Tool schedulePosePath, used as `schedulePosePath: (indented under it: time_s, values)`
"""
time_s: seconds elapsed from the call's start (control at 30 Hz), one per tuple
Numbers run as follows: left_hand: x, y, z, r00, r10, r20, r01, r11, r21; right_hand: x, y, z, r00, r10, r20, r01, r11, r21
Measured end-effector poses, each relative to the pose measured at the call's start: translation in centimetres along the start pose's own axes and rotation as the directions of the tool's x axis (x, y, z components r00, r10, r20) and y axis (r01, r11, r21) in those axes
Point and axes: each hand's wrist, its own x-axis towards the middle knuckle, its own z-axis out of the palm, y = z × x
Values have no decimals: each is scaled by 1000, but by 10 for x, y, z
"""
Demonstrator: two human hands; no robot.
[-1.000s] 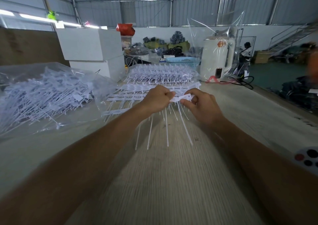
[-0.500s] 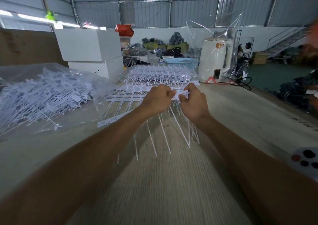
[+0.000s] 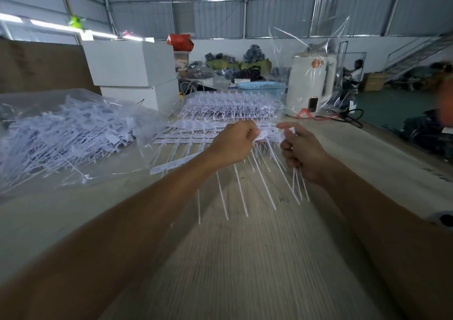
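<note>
Head view: a white plastic strip of thin tag ties [image 3: 266,133] is held up over the pale wooden table [image 3: 245,270], between both hands, with its long tails hanging toward the tabletop. Its left end is gripped in the fisted left hand [image 3: 232,145]. The right hand [image 3: 302,153] is also closed, with a small bundle of loose white ties [image 3: 297,185] clasped in its curled lower fingers. Whether the strip is pinched by that hand cannot be told. More flat white tie strips [image 3: 196,137] are laid just beyond the hands. A clear plastic bag of loose ties [image 3: 68,136] is seen at left. Stacked white boxes [image 3: 130,62], a light blue basket [image 3: 259,88] and a film-wrapped white appliance [image 3: 310,84] are seen behind.
</note>
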Motion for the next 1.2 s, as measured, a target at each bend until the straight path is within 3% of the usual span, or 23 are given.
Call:
schedulePosePath:
  time_s: [0.2,0.37,0.67,0.8,0.9,1.1,1.2]
  values:
    - [0,-12,0,994,-100,35,100,995,-25,1,-6,3,994,69,85,-59,991,-119]
    - [2,-14,-1,992,-120,48,125,983,-133,4,-3,0,992,127,27,-126,992,-32]
    - [-2,-12,-1,999,-21,28,27,975,-223,4,0,0,996,76,53,-77,997,18]
    - [-6,-14,-3,1000,-11,15,14,973,-232,3,1,0,996,86,30,-84,994,-68]
    - [-6,-16,-4,1000,-1,2,2,974,-225,1,-2,0,1000,14,10,-13,997,-77]
    - [-5,-15,-3,999,45,5,-42,972,-230,-11,-8,2,972,64,228,-33,990,-138]
    - [-3,-16,0,1000,25,-16,-28,983,-180,-12,-8,6,971,48,236,-11,988,-156]
